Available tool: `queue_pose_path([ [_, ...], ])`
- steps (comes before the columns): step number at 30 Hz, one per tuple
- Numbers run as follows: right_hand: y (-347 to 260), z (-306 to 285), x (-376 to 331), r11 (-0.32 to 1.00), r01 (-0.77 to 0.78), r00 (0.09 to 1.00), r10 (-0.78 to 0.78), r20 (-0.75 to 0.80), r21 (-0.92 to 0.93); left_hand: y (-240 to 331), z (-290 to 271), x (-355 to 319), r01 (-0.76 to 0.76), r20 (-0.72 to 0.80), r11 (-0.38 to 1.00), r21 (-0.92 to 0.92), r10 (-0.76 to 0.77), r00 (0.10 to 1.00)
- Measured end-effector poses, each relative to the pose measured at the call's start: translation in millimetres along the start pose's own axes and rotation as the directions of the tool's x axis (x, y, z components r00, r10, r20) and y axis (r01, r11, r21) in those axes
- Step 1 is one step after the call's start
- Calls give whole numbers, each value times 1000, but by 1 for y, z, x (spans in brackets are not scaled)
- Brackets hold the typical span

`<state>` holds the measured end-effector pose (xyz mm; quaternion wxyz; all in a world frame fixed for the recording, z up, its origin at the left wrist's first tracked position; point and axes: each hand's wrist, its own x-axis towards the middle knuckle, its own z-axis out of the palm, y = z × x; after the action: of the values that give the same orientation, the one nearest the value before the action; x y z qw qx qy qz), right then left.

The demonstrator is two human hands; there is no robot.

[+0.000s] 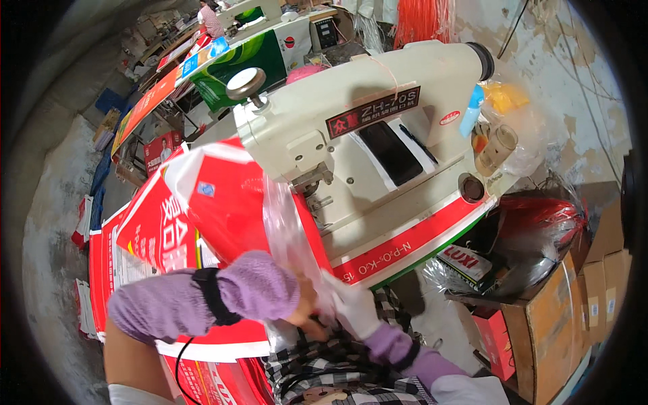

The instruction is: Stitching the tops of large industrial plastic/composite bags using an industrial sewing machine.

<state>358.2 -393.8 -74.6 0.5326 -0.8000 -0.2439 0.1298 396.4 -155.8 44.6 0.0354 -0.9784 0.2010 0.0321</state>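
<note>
A red and white woven sack (pixel 229 196) lies under the head of a cream sewing machine (pixel 398 74), with a clear plastic liner (pixel 287 226) sticking out of its mouth. My left hand (pixel 307 314), bare below a purple sleeve, is closed on the liner near my lap. Close against it, my right hand (pixel 354 307) in a white glove is closed on the same plastic; motion blurs its fingers and hides the exact grip. Both hands are at the near end of the machine bed, in front of my checkered apron (pixel 304 364).
On the machine bed lie a black phone (pixel 390 154) and a pen (pixel 418 144). A glass jar (pixel 498 150) and a light blue bottle (pixel 472 111) stand behind. More red sacks (pixel 223 381) are below left. Cardboard boxes (pixel 557 331) stand at right. A person (pixel 210 21) sits far off.
</note>
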Motion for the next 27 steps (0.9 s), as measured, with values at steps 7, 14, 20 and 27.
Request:
queue_pose_path([
  [7, 18, 27, 97, 859, -51, 998, 65, -11, 510, -9, -118, -77, 233, 589, 950, -206, -70, 805],
  [14, -9, 109, -8, 246, -543, 822, -40, 568, 803, 134, 4, -155, 334, 441, -297, -895, -460, 771],
  [20, -36, 38, 9, 278, -397, 917, 169, 362, 875, 111, -25, -77, 114, 187, 536, -837, 84, 979],
  [27, -35, 50, -91, 582, -322, 944, 136, 302, 747, 121, -45, -45, -470, 176, 866, -170, 496, 851],
])
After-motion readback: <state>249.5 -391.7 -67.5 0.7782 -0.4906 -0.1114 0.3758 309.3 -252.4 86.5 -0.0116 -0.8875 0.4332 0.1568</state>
